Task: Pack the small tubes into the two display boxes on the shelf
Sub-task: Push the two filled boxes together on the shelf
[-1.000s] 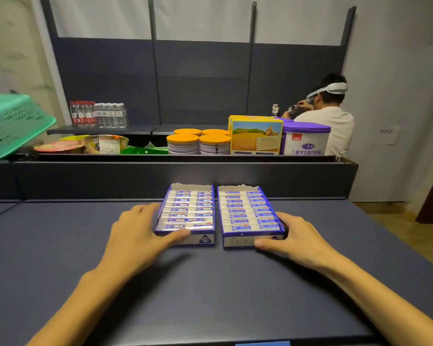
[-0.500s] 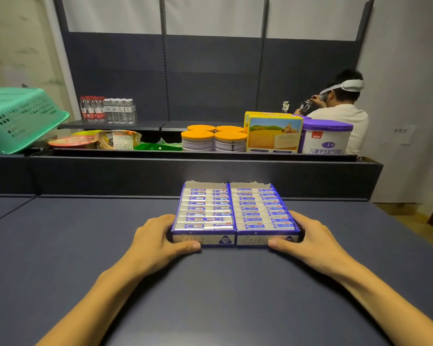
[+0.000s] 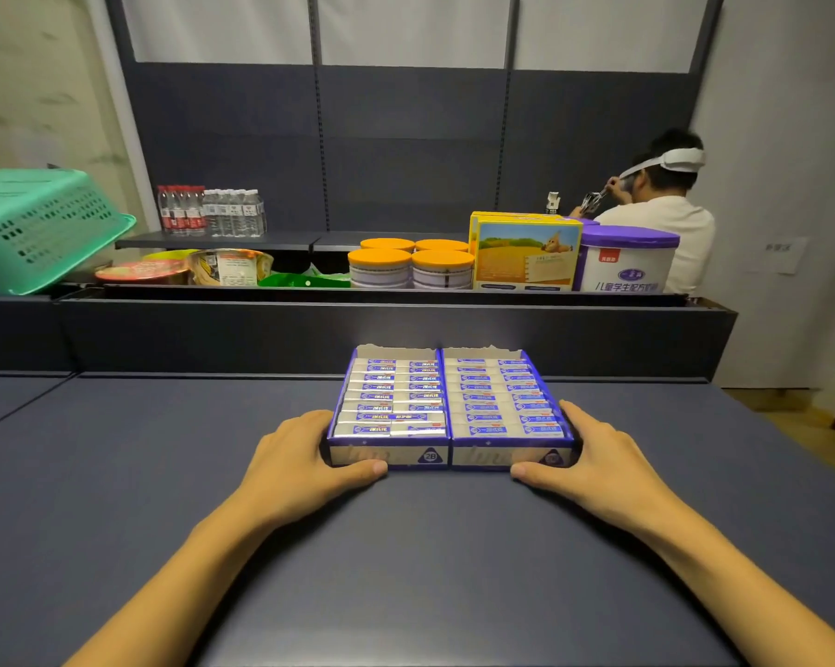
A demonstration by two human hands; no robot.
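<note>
Blue-and-white cardboard, twice over: left display box and right display box side by side on the dark shelf top, inner walls touching, front edges level. Both filled to the brim with small tubes, white with blue labels, laid crosswise in rows from front to back. Left hand wrapped round the outer front corner of the left display box, thumb along the front face, fingers curled against the outer side. Right hand mirrored on the right display box, thumb pressed to the front face, fingers bent along the outer wall. Both forearms stretched forward over the shelf top.

Beyond, past a raised dark ledge: green plastic basket tilted at far left, packs of bottled water on a rear shelf, bowl-shaped packets lying low, four orange-lidded tins in a cluster, yellow carton just beside a purple-lidded tub. Farther back at right, a person in a white shirt, turned away, white band round the head.
</note>
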